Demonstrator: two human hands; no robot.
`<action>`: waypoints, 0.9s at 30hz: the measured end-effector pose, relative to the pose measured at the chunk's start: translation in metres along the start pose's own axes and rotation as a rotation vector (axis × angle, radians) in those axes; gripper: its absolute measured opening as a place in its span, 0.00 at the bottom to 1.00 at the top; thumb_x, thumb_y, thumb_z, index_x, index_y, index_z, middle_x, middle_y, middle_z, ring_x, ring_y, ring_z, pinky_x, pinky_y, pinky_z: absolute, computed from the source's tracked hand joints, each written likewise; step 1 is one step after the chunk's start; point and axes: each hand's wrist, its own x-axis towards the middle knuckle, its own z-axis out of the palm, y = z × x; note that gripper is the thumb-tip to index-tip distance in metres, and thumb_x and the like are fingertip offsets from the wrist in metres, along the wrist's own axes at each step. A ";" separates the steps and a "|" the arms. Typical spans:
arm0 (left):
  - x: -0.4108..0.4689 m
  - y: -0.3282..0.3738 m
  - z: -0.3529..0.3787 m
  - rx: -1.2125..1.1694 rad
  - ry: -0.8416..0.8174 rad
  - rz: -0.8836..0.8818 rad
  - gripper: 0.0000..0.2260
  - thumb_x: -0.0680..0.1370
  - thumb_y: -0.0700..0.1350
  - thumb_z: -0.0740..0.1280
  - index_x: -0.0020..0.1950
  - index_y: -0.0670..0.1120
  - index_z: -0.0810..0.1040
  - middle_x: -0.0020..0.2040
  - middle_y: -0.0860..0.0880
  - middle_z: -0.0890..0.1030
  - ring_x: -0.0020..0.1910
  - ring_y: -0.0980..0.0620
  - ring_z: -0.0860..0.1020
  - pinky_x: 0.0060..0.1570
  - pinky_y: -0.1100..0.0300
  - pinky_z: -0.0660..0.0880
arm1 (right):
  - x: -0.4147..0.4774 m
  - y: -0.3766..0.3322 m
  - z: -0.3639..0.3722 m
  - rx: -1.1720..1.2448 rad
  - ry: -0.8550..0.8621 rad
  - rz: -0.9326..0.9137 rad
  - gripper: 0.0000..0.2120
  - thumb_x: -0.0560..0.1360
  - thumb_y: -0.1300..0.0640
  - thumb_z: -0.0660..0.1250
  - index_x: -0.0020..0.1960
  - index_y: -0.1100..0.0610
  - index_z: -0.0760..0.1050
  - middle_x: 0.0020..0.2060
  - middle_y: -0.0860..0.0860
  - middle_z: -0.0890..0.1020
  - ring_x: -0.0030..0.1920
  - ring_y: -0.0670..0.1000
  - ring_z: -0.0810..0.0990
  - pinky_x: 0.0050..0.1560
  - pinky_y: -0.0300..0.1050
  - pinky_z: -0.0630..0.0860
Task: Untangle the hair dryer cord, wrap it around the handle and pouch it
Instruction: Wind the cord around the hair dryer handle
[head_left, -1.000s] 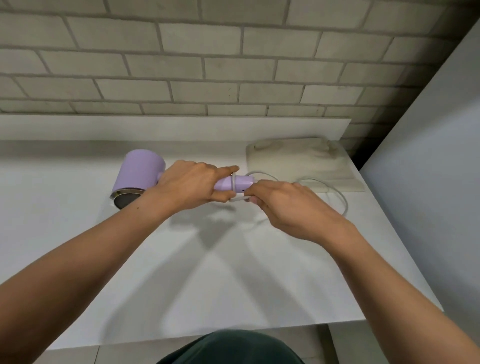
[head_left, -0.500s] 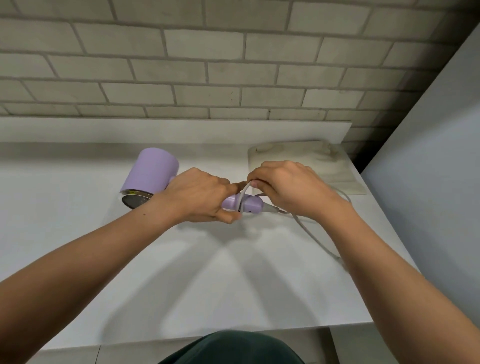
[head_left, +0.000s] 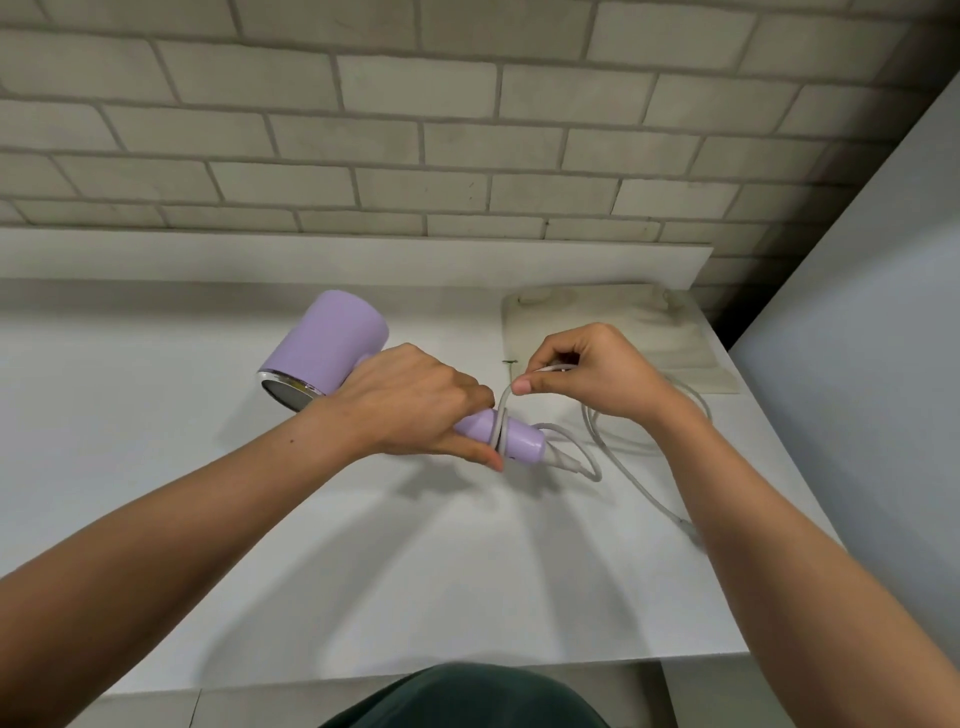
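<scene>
Right hand (head_left: 597, 379): risen since earlier, pinching cord (head_left: 501, 427) above handle (head_left: 519, 440) end.
Left hand (head_left: 415, 410): grips hair dryer (head_left: 332, 343) handle over table (head_left: 363, 571) centre.
Cord: looped round handle, slack toward 4 o'clock.
Pouch (head_left: 680, 338): flat, 2 o'clock.

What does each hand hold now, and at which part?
The left hand grips the purple hair dryer by its handle; the right hand pinches the white cord just above the turns wound on the handle.

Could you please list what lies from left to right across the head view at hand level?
Lilac cylindrical hair dryer barrel → left hand → white cord loop round the lilac handle → right hand → plain grey side wall.
</scene>
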 end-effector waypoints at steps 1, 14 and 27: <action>0.000 0.000 0.000 -0.002 0.009 0.009 0.31 0.73 0.80 0.47 0.45 0.54 0.70 0.41 0.56 0.78 0.34 0.49 0.74 0.27 0.57 0.58 | 0.000 0.001 0.003 0.052 0.001 0.021 0.10 0.66 0.46 0.83 0.40 0.50 0.86 0.36 0.49 0.86 0.38 0.55 0.79 0.44 0.51 0.75; 0.005 -0.001 -0.005 -0.070 0.120 -0.058 0.39 0.65 0.82 0.59 0.58 0.51 0.59 0.31 0.52 0.78 0.27 0.43 0.74 0.24 0.58 0.62 | 0.000 0.018 0.022 0.344 0.050 0.054 0.11 0.68 0.51 0.83 0.43 0.56 0.87 0.40 0.62 0.85 0.39 0.56 0.77 0.45 0.53 0.75; 0.018 -0.015 -0.011 -0.052 0.107 -0.325 0.17 0.75 0.45 0.64 0.64 0.56 0.73 0.53 0.56 0.82 0.39 0.45 0.77 0.26 0.58 0.55 | -0.040 0.035 0.077 -0.057 -0.265 0.082 0.22 0.86 0.54 0.58 0.80 0.42 0.64 0.47 0.45 0.81 0.45 0.40 0.77 0.54 0.35 0.74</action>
